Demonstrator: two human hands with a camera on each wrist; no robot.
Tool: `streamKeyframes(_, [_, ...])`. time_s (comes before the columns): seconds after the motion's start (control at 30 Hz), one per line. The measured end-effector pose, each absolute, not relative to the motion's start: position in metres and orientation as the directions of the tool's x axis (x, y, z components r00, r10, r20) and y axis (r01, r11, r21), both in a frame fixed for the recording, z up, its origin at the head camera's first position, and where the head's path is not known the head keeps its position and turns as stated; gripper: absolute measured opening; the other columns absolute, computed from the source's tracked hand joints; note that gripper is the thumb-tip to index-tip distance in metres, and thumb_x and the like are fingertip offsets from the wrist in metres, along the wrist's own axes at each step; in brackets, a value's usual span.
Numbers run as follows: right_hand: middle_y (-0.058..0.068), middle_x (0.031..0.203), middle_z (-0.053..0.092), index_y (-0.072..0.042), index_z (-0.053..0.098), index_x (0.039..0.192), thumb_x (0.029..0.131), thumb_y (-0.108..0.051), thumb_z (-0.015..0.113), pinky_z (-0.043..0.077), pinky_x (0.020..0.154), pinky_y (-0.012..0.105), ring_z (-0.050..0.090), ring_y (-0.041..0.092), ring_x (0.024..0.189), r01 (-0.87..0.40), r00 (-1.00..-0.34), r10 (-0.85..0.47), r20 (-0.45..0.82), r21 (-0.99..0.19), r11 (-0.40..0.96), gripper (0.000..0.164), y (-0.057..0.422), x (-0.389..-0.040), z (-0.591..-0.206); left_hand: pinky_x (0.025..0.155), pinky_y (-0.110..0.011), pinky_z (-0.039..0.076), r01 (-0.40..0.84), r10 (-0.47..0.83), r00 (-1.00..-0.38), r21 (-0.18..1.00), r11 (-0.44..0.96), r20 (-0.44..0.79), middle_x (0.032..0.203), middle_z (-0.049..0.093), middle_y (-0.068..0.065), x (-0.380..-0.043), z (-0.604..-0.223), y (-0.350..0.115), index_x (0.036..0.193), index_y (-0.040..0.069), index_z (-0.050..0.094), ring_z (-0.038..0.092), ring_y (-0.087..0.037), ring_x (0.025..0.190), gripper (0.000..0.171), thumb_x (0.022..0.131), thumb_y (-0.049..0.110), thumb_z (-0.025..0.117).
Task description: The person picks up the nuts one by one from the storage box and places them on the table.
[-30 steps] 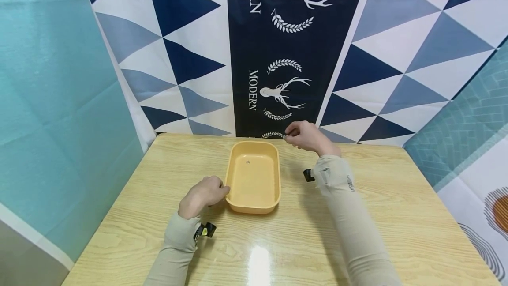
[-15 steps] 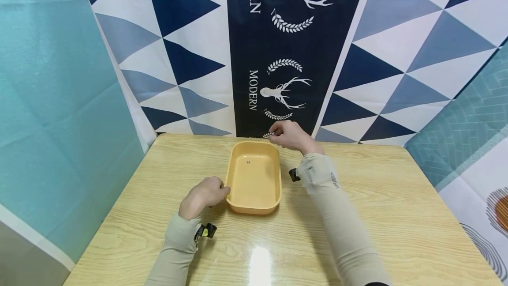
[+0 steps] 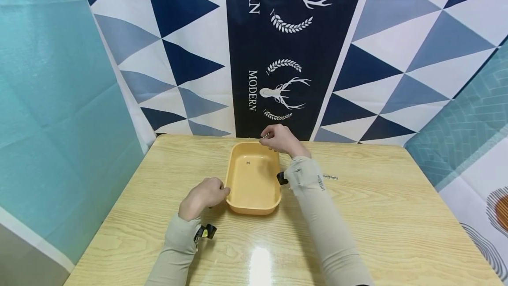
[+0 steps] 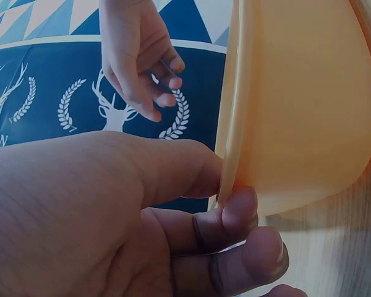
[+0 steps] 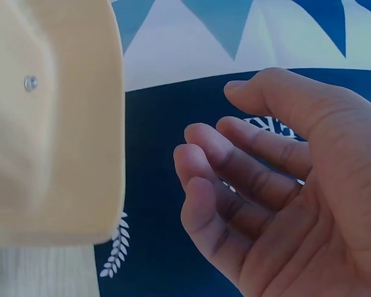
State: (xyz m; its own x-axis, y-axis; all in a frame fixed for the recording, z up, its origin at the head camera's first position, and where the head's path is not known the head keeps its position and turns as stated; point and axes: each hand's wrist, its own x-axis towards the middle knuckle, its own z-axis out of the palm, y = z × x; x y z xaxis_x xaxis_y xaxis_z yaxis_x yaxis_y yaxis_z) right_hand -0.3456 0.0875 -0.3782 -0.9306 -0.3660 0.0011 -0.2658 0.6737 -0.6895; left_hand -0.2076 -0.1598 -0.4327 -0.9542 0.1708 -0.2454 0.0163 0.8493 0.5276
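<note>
A yellow plastic tray (image 3: 254,184) with raised walls sits on the wooden table. My left hand (image 3: 205,195) pinches its near left rim between thumb and forefinger, as the left wrist view shows from close by. Over the tray's far right corner is my right hand (image 3: 279,139). In the right wrist view its thumb and loosely bent fingers (image 5: 198,148) are apart, with nothing visible between them. A tiny clear, shiny piece (image 5: 30,83) lies on the tray floor toward the far end.
On the table to the right, partly beside my right sleeve, lies a row of small shiny clear pieces (image 3: 330,177). A patterned cloth backdrop (image 3: 274,56) rises behind the table's far edge. Teal cloth (image 3: 59,100) hangs at the left.
My right hand has moved left, from right of the tray to above its far right corner. The row of small clear pieces has come into view. My left hand stays on the rim.
</note>
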Motion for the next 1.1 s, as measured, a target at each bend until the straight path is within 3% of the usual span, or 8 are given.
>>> streamKeyframes(0.47, [0.01, 0.093, 0.074, -0.005, 0.072, 0.106, 0.092, -0.019, 0.071, 0.059, 0.062, 0.03, 0.071, 0.022, 0.075, -0.249, -0.94, -0.341, 0.022, -0.728, 0.639, 0.02, 0.075, -0.353, -0.395, 0.047, -0.027, 0.033, 0.009, 0.172, -0.951, 0.534, 0.846, -0.257, 0.049, 0.044, 0.002, -0.207, -0.433, -0.16, 0.057, 0.016, 0.046, 0.039, -0.013, 0.044, 0.045, 0.101, 0.027, 0.052])
streamKeyframes(0.63, [0.01, 0.091, 0.072, -0.004, 0.073, 0.106, 0.093, -0.017, 0.071, 0.061, 0.067, 0.035, 0.07, 0.024, 0.074, -0.236, -0.938, -0.347, 0.001, -0.736, 0.635, 0.019, 0.071, -0.354, -0.4, 0.047, -0.026, 0.032, 0.011, 0.17, -0.953, 0.532, 0.847, -0.249, 0.05, 0.043, 0.003, -0.206, -0.432, -0.16, 0.057, 0.016, 0.046, 0.038, -0.012, 0.045, 0.045, 0.101, 0.026, 0.052])
streamKeyframes(0.77, [0.014, 0.096, 0.072, -0.002, 0.071, 0.109, 0.095, -0.017, 0.071, 0.062, 0.073, 0.041, 0.072, 0.033, 0.081, -0.22, -0.933, -0.359, -0.031, -0.738, 0.638, 0.021, 0.069, -0.355, -0.406, 0.046, -0.026, 0.032, 0.014, 0.168, -0.956, 0.533, 0.846, -0.242, 0.051, 0.043, 0.003, -0.205, -0.431, -0.159, 0.058, 0.016, 0.046, 0.038, -0.012, 0.046, 0.045, 0.102, 0.025, 0.052])
streamKeyframes(0.9, [0.018, 0.096, 0.073, -0.001, 0.07, 0.11, 0.095, -0.016, 0.069, 0.06, 0.072, 0.036, 0.073, 0.038, 0.085, -0.214, -0.928, -0.37, -0.048, -0.742, 0.635, 0.021, 0.069, -0.357, -0.41, 0.047, -0.026, 0.033, 0.012, 0.168, -0.956, 0.536, 0.844, -0.242, 0.052, 0.043, 0.002, -0.206, -0.431, -0.159, 0.059, 0.015, 0.046, 0.038, -0.012, 0.046, 0.045, 0.102, 0.025, 0.052])
streamKeyframes(1.1, [0.014, 0.083, 0.071, 0.0, 0.07, 0.107, 0.094, -0.014, 0.07, 0.057, 0.067, 0.028, 0.073, 0.034, 0.077, -0.204, -0.924, -0.377, -0.071, -0.741, 0.64, 0.02, 0.065, -0.361, -0.417, 0.047, -0.027, 0.034, 0.007, 0.17, -0.953, 0.541, 0.841, -0.252, 0.051, 0.043, 0.002, -0.207, -0.431, -0.16, 0.058, 0.015, 0.046, 0.039, -0.013, 0.045, 0.045, 0.102, 0.025, 0.052])
